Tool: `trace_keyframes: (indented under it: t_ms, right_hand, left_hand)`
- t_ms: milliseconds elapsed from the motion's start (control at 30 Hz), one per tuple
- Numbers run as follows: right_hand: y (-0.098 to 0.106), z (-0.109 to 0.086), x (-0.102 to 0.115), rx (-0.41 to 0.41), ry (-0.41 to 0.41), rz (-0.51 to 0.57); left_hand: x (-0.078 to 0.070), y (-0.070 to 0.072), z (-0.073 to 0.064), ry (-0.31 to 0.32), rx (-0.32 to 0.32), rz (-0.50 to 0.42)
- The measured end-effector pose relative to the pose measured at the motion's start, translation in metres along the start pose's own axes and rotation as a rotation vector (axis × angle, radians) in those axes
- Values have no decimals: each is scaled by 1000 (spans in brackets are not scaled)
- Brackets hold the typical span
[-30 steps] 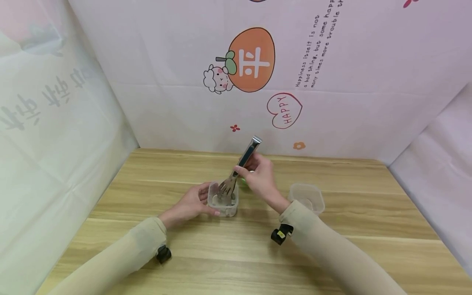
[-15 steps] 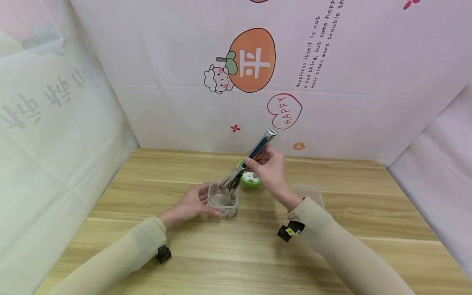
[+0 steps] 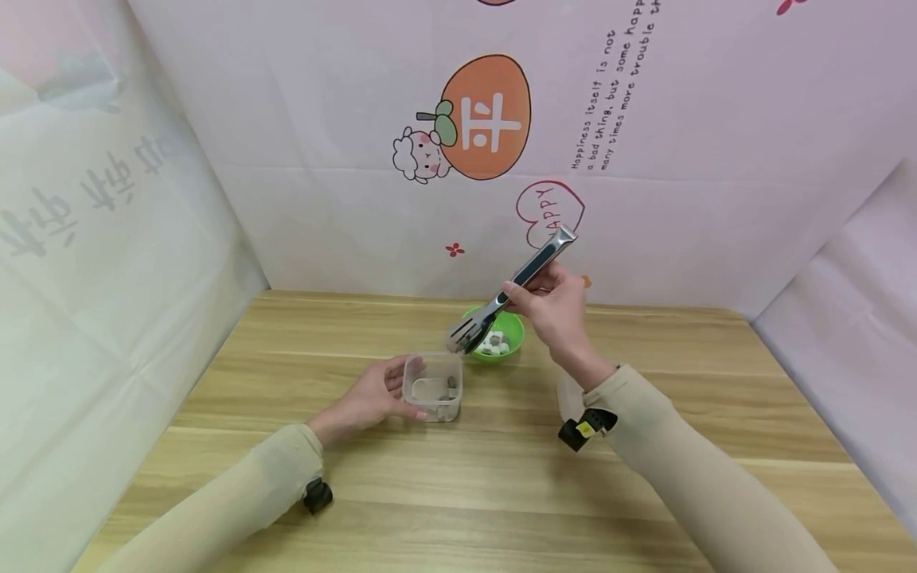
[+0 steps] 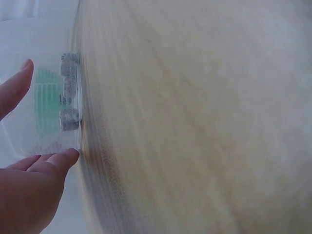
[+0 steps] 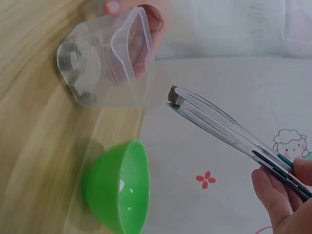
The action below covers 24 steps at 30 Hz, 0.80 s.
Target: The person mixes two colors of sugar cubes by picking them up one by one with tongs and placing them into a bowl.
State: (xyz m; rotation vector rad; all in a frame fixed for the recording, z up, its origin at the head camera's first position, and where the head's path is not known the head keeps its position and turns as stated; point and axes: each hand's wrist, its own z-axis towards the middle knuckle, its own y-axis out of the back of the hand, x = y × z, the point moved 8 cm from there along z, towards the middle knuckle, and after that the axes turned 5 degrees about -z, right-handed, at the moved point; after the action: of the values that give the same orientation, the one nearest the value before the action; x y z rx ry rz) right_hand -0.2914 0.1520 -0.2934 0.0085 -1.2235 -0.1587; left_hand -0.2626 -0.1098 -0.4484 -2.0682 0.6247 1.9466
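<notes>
My left hand (image 3: 368, 398) grips a clear plastic container (image 3: 433, 366) standing on the table, thumb on the near side and fingers round the far side. Several small grey cubes (image 4: 69, 92) lie on its bottom, seen through the wall in the left wrist view. With my right hand (image 3: 557, 314) I hold metal tongs (image 3: 530, 272) that slant down to the left. Between the tong tips, a small dark grey-brown cube (image 5: 174, 96) is pinched, as the right wrist view shows. Those tips hang above the left rim of a green bowl (image 3: 514, 328) with white and greyish pieces (image 3: 494, 344) inside.
A second clear container (image 3: 569, 398) stands to the right, mostly hidden behind my right wrist. The wooden table (image 3: 430, 485) ends at a printed cloth backdrop (image 3: 337, 223). Cloth also hangs at both sides.
My right hand has lifted the tongs out of the clear container and moved them up and right, to the green bowl, which has come into view. My left hand stays put.
</notes>
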Motion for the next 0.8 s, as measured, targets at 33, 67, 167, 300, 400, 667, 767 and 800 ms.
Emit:
trace_keyframes:
  t_ms: [33, 67, 167, 300, 400, 667, 767, 800]
  right_hand:
    - [3, 3, -1, -9, -1, 0]
    - [6, 5, -1, -19, -6, -1]
    - [14, 12, -5, -47, -21, 0]
    - [23, 20, -10, -83, -51, -29]
    - [30, 26, -15, -106, -73, -70]
    - [34, 35, -27, -119, -96, -166]
    - [32, 37, -30, -118, -93, -211]
    - [31, 37, -31, -119, -94, -223]
  left_hand:
    - [0, 0, 0, 0, 2, -5]
    - [0, 0, -1, -2, 5, -6]
    - [-1, -1, -1, -3, 5, -6]
    - [-1, 0, -2, 1, 2, 2]
    - [0, 0, -2, 0, 4, 0]
    - [0, 0, -2, 1, 3, 5]
    - [-1, 0, -2, -5, 4, 0]
    - [-2, 0, -2, -8, 5, -3]
